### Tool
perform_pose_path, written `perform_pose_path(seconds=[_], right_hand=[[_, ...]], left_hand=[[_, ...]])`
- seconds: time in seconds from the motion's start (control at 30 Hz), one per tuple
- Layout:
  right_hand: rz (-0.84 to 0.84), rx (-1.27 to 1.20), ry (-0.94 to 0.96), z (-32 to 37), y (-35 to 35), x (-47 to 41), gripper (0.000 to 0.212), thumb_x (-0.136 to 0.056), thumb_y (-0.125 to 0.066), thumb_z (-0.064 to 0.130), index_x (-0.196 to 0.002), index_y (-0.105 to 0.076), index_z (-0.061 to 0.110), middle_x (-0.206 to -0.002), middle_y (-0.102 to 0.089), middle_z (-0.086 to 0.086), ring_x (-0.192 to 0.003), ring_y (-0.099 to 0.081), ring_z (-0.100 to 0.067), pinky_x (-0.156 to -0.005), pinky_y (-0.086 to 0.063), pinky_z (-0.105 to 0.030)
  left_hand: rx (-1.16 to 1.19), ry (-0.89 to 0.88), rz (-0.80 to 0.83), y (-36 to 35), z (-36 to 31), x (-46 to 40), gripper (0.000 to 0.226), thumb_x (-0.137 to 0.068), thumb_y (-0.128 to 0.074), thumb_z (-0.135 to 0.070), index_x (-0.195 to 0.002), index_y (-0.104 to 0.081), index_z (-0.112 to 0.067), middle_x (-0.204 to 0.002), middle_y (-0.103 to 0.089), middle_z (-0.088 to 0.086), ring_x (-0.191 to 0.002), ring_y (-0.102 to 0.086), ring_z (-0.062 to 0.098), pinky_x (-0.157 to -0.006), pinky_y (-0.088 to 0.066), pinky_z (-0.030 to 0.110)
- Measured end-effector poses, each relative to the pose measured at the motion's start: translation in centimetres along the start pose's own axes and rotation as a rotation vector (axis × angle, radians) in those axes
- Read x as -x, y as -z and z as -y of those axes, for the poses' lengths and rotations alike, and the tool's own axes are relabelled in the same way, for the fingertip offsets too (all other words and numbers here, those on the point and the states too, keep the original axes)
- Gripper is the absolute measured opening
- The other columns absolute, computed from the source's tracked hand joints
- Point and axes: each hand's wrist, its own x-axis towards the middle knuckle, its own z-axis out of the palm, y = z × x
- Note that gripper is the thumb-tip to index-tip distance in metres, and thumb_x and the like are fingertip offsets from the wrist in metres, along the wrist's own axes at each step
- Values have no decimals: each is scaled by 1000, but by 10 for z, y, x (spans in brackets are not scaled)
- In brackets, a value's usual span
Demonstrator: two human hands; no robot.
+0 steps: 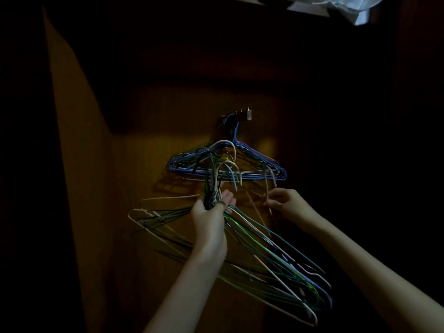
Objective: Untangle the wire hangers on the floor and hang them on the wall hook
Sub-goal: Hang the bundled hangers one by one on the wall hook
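Hangers in a loose bundle [276, 263] hang from my left hand [211, 212], fingers curled round their gathered necks, hooks rising above my fingertips. My right hand [286, 203] pinches one pale hanger [258, 207], teasing it free, I judge. Next: lift it onto the wall hook [240, 115], beyond, where hung hangers [252, 164] already dangle.

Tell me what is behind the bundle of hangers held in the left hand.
Behind the bundle hang blue wire hangers from the wall hook on a wooden wall. Their lower middle is covered by the bundle's hooks.
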Motion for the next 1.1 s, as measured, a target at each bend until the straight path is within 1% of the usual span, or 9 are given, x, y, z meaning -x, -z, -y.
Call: perform_pose_path(seconds=[0.17, 0.27, 0.37, 0.47, 0.67, 0.8, 0.9, 1.0, 1.1], right_hand=[[-103, 427, 107, -6, -5, 15, 8, -84, -66, 15, -92, -68, 13, -86, -58, 6, -88, -54, -12, -73, -44, -23], [-121, 562, 165, -7, -9, 24, 13, -79, -70, 23, -90, -69, 16, -96, -52, 3, -98, -47, -15, -80, -40, -24], [-114, 329, 234, 0, -16, 37, 7, -84, -65, 13, -89, -65, 8, -97, -62, -7, -93, -59, -19, -73, -45, -13], [-180, -8, 222, 13, -20, 48, 8, -88, -59, 7, -83, -61, 12, -95, -65, -13, -86, -63, -23, -68, -54, -24], [-206, -65, 261, 38, -23, 50, 4, -89, -59, 13, -87, -63, 14, -82, -64, 1, -69, -60, -11, -58, -50, -20], [-149, -96, 254, 44, -25, 38, 5, -88, -61, 13, -90, -66, 12, -91, -69, -10, -86, -67, -33, -78, -54, -48], [-84, -72, 252, 42, -22, 24, 5, -88, -61, 12, -89, -66, 11, -93, -69, -12, -87, -68, -34, -81, -54, -53], [-66, -35, 250, 35, -11, 11, 6, -87, -62, 15, -91, -64, 11, -92, -68, -8, -83, -69, -26, -75, -57, -42], [-46, 48, 226, 19, 4, -1, 11, -83, -66, 14, -93, -61, 15, -85, -65, -1, -71, -63, -14, -60, -52, -21]], left_hand=[[3, 41, 3, 15, -7, 17, 31, -88, -52, 10, -116, -53, -4, -98, -64, 12, -86, -66, 18, -76, -55, 26], [25, 66, 0, 22, -9, 25, 26, -87, -53, 11, -108, -55, -6, -95, -64, 12, -86, -67, 19, -75, -55, 26], [36, 77, -9, 26, -9, 29, 25, -86, -54, 12, -95, -55, -11, -95, -64, 11, -87, -66, 20, -77, -55, 27], [40, 77, -20, 28, -6, 30, 25, -87, -53, 11, -106, -52, -4, -95, -63, 10, -88, -65, 21, -77, -55, 27], [11, 95, -40, 16, 3, 23, 40, -88, -54, 10, -126, -44, 2, -106, -63, 15, -93, -65, 25, -79, -53, 28], [0, 86, -48, 2, 10, 12, 35, -87, -56, 7, -119, -49, -5, -102, -63, 10, -91, -65, 23, -77, -54, 27], [33, 80, -51, -10, 14, 1, 35, -88, -55, 5, -121, -49, -4, -110, -62, 14, -97, -65, 25, -82, -53, 29], [66, 66, -68, -19, 18, -14, 36, -89, -53, 8, -123, -47, -2, -104, -62, 14, -97, -65, 25, -86, -51, 30], [68, 37, -71, -28, 21, -34, 33, -89, -51, 10, -120, -48, 0, -99, -63, 13, -87, -65, 21, -79, -52, 28]])
